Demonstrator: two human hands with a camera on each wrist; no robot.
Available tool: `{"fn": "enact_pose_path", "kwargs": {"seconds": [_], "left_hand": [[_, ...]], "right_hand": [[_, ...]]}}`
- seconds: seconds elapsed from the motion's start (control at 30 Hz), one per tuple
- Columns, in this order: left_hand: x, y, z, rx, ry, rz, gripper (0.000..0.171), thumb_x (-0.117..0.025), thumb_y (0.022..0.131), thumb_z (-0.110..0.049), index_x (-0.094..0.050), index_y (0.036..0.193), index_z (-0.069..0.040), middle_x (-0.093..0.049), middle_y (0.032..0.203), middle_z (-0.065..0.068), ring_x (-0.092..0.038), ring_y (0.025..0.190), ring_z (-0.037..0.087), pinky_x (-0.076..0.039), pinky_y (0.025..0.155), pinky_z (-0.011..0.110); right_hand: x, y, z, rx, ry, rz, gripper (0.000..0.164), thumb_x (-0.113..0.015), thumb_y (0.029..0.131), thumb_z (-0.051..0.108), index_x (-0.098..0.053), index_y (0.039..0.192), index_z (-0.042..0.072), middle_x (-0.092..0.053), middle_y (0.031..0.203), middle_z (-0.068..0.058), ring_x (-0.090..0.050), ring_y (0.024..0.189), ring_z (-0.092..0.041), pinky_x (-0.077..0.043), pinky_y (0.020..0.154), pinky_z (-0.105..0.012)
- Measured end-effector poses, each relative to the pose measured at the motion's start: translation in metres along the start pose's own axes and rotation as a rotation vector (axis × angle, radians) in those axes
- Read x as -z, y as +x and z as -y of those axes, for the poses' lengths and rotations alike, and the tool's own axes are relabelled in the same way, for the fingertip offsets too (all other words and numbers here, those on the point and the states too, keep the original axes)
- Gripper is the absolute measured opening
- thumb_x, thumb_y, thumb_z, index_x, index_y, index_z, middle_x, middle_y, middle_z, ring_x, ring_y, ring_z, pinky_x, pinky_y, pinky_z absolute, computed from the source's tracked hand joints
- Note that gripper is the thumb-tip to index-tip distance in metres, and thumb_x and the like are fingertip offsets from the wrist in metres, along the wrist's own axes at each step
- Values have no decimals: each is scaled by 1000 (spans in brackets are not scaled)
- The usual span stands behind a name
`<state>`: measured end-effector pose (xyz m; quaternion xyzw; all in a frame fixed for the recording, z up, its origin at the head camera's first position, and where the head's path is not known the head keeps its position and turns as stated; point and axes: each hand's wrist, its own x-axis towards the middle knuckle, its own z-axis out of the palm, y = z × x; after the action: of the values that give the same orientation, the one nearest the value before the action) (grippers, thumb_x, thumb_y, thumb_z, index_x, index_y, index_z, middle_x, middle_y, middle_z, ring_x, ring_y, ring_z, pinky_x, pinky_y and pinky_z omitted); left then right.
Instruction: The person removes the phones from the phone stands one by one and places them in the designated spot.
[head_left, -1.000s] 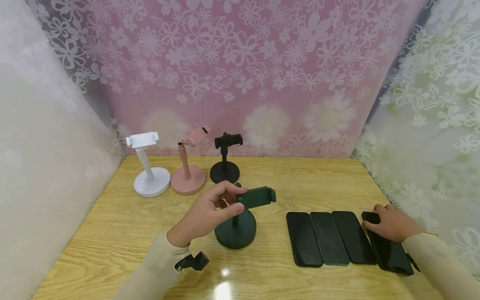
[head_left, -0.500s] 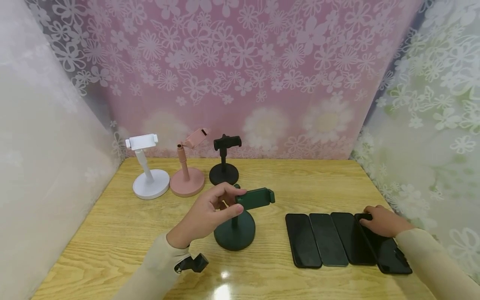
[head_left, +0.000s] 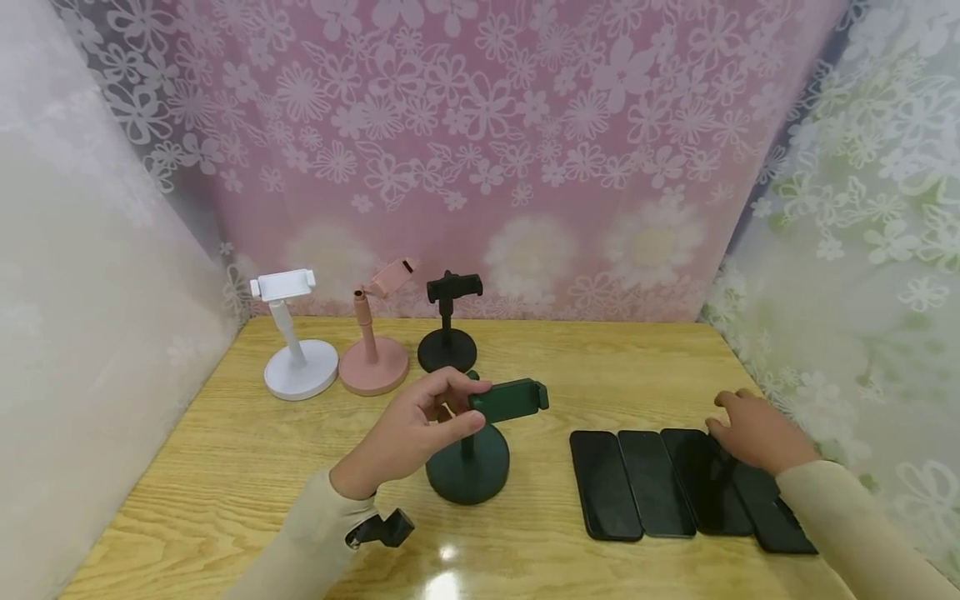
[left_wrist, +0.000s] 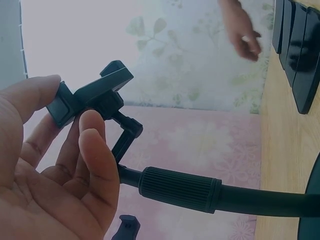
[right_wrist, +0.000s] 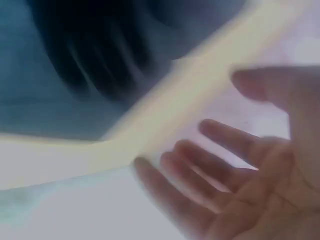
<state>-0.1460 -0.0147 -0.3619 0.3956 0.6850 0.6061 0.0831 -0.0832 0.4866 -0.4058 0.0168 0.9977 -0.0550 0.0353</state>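
Observation:
My left hand (head_left: 408, 433) grips one end of the clamp of a dark green phone stand (head_left: 512, 402), whose round base rests on the table. In the left wrist view, thumb and fingers hold the end of that clamp (left_wrist: 105, 85), and a ribbed collar (left_wrist: 177, 189) shows on the stem. My right hand (head_left: 765, 435) hovers over the far end of the rightmost black phone (head_left: 776, 510), fingers spread a little and nothing in them. The right wrist view is blurred; there the hand (right_wrist: 240, 200) is apart from the dark phone screen (right_wrist: 30, 90), which mirrors its fingers.
Several black phones, among them the leftmost phone (head_left: 606, 485), lie side by side on the wooden table (head_left: 300, 500). A white phone stand (head_left: 300, 367), a pink phone stand (head_left: 373, 367) and a black phone stand (head_left: 447, 348) stand behind. Flowered cloth (head_left: 525, 167) encloses the table.
My right hand slid the rightmost phone left against its neighbour, then let go and lifted off. The left hand keeps its grip on the green stand.

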Motion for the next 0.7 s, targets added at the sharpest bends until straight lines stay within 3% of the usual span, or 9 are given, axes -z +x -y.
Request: {"fn": "enact_pose_path", "kwargs": {"seconds": [0.1,0.27,0.37,0.5,0.6,0.7], "left_hand": [[1,-2,-1,2,4,-5,28,-70,101,-22,-67,129,-16,-65,103,5,-61,87,21,-54,71,28],[4,-2,-1,-9,32,-19,26,-71,101,-21,-68,127,-17,-66,100,4,-61,86,21,-53,71,28],[4,0,1,-16,46,-21,25,-71,101,-21,-68,126,-18,-66,100,3,-62,87,20,-53,71,29],[3,1,5,-16,53,-6,25,-71,101,-20,-68,126,-18,-67,99,1,-62,86,20,-54,71,29],[2,1,4,-25,74,-6,26,-71,101,-20,-68,127,-20,-67,97,-1,-62,86,19,-53,71,30],[3,-1,2,-44,106,-17,27,-71,101,-19,-68,128,-22,-67,97,-3,-62,86,17,-53,70,30]], "right_hand": [[22,6,54,94,79,-133,32,-60,105,22,-65,124,-2,-69,114,-22,-69,92,-35,-56,74,-54],[56,5,151,363,249,-321,18,-60,106,13,-71,120,10,-74,106,-1,-69,88,-14,-58,71,-38],[66,0,197,576,302,-473,17,-61,106,11,-72,119,11,-72,102,3,-64,81,-5,-54,66,-26],[72,-12,236,846,317,-724,23,-55,109,20,-74,112,8,-70,95,1,-54,70,-5,-44,59,-19],[72,-15,249,868,349,-808,28,-52,109,24,-74,111,7,-68,94,-1,-52,68,-6,-42,58,-18],[68,-10,250,758,428,-767,20,-56,106,12,-72,115,7,-69,100,-3,-57,76,-8,-46,63,-19]]}}
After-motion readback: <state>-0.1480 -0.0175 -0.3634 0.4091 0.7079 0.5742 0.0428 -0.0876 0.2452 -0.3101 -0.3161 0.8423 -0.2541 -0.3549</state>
